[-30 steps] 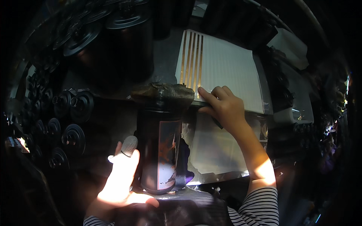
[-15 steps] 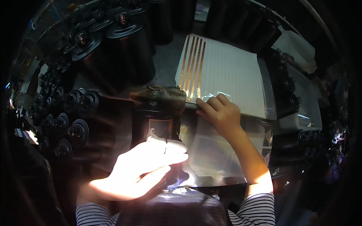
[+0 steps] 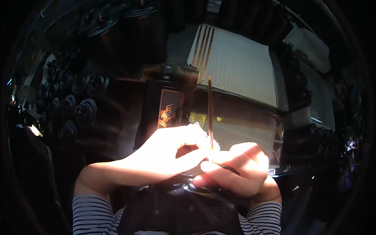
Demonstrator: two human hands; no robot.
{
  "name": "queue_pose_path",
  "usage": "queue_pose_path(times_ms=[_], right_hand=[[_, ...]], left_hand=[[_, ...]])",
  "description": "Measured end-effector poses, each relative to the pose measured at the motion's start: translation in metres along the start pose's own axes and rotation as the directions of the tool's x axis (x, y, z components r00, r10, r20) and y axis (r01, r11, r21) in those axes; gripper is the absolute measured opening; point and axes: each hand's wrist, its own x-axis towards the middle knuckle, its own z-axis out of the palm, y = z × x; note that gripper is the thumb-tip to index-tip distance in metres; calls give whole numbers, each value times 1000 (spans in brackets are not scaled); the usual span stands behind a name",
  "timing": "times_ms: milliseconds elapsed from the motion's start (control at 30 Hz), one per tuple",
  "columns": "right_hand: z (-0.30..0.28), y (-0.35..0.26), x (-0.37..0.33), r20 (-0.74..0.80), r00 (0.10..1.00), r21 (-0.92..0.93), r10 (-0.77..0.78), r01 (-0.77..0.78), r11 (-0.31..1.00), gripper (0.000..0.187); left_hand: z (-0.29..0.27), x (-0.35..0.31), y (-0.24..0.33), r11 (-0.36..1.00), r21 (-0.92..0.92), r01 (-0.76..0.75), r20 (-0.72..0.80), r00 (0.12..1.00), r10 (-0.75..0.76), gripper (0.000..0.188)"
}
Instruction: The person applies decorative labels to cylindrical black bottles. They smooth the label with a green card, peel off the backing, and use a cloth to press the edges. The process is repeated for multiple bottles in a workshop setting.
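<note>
My right hand (image 3: pixel 243 168) is closed, its fingertips pinching the lower end of a narrow gold adhesive strip (image 3: pixel 210 105) that stands up away from me. Right against it, my left hand (image 3: pixel 168 154) is closed around a crumpled white cloth (image 3: pixel 197 127), glaring in bright light. Whether the left fingers also touch the strip cannot be made out. Beyond both hands lies a black container (image 3: pixel 170 111) with a gold picture framed on its side. Past the strip, a white backing sheet (image 3: pixel 243 66) carries several gold strips along its left side.
Rows of black lidded canisters (image 3: pixel 85 111) fill the left side, with more at the far left. At the right stands a pale bin (image 3: pixel 317 117). A translucent sheet (image 3: pixel 243 125) covers the surface beside the hands.
My right hand has come back from the sheet's near edge with one gold strip pulled off. My left hand, with the cloth, has moved right to meet it. The view has shifted.
</note>
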Motion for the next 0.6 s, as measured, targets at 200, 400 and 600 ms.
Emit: queue_pose_path(times_ms=[200, 400, 600], right_hand=[[9, -2, 22, 441, 651, 464, 618, -755, 464, 31], [29, 19, 57, 340, 726, 332, 598, -688, 645, 9], [62, 70, 101, 263, 675, 377, 689, -730, 571, 12]], left_hand=[[-4, -37, -5, 353, 870, -344, 159, 873, 461, 18], [-73, -49, -24, 943, 285, -169, -183, 956, 227, 13], [-132, -13, -35, 969, 175, -176, -452, 859, 238, 10]])
